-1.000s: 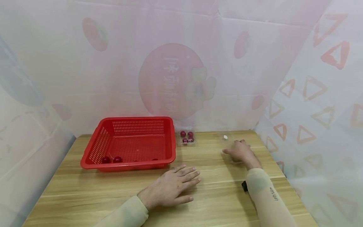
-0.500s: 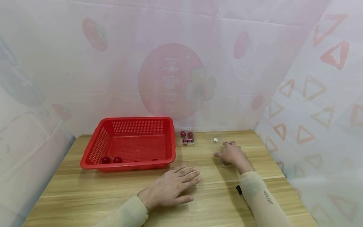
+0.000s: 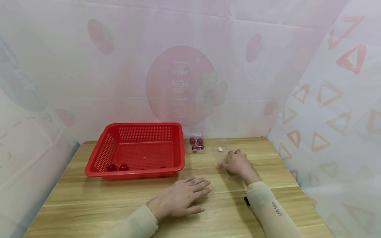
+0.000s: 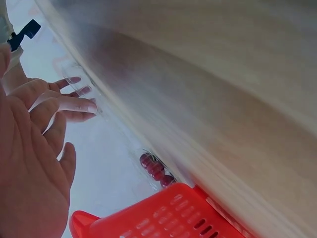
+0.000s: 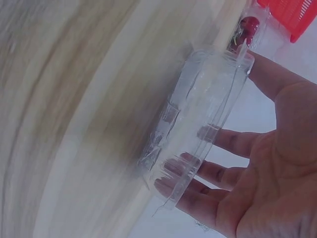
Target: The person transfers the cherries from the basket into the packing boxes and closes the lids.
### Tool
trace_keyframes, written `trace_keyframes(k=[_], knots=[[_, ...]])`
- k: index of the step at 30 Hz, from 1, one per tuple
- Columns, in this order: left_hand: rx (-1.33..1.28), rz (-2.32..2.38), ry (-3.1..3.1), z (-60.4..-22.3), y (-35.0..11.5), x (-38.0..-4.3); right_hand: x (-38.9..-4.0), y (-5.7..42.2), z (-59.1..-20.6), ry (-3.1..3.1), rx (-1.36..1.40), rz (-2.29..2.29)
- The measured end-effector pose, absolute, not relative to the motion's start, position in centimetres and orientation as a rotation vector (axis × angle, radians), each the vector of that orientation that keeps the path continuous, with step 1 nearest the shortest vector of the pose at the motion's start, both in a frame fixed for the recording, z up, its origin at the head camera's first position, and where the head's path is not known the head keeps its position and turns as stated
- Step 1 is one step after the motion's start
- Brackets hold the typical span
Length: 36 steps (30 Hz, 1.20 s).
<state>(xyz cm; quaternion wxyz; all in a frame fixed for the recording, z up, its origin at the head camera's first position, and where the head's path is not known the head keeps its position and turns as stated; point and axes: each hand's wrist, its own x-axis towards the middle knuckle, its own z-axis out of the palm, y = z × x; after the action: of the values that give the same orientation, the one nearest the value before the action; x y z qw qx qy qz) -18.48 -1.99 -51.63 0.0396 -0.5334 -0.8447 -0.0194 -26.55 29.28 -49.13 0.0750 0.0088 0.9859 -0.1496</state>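
Note:
My right hand [image 3: 237,164] holds a clear plastic box [image 5: 200,104] on the table, its lid showing a small white spot [image 3: 220,149] in the head view. In the right wrist view the thumb lies at one end of that box, and the fingers show through its clear wall; I see nothing inside. The left hand [image 3: 181,196] rests flat on the table with fingers spread, in front of the red basket [image 3: 134,174], and holds nothing. To the left of the held box stands another clear box [image 3: 195,151] with several dark red cherries [image 3: 200,141].
Dark red cherries [image 3: 123,167] lie at the near side inside the red basket, partly hidden by its front rim. A printed white and pink sheet [image 3: 184,33] rises behind the wooden table [image 3: 89,205] and along its sides.
My right hand has slid the clear box leftward across the table, closer to the box of cherries. The left hand and the basket have stayed about where they were.

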Motion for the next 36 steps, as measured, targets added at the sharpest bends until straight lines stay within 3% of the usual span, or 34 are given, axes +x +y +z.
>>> trace_keyframes(k=[36], knots=[[-1.549,-0.028,-2.745,-51.7,5.2,-20.3,-26.4,28.7,-49.4,2.958,0.036,-0.462]])
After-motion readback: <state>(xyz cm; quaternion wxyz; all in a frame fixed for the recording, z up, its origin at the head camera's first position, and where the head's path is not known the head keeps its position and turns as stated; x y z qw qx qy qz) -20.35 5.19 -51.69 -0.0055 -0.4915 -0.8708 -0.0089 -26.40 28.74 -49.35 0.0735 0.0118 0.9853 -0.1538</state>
